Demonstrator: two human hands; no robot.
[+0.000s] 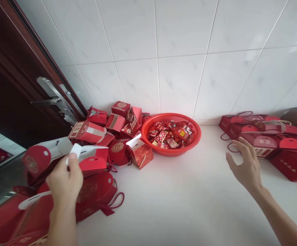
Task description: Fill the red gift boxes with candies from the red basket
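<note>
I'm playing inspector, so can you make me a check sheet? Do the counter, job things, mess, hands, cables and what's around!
Surface: white counter, boxes at both sides.
Job's things: red basket of packets; left boxes, some open; right boxes.
Clutter: left boxes jumbled, some on others.
Hands: left hand pinches a white flap; right hand open, holding nothing, near the right boxes.
Cables: nothing seen, only box cords.
Surroundings: tiled wall; dark door.

The boxes [117,147] are smooth card, the basket [172,151] shiny plastic, its packets [161,137] glossy film, the desk [179,191] smooth, tiles [181,82] glazed, handle [51,101] polished metal; the dark door [7,61] is probably varnished wood.
</note>
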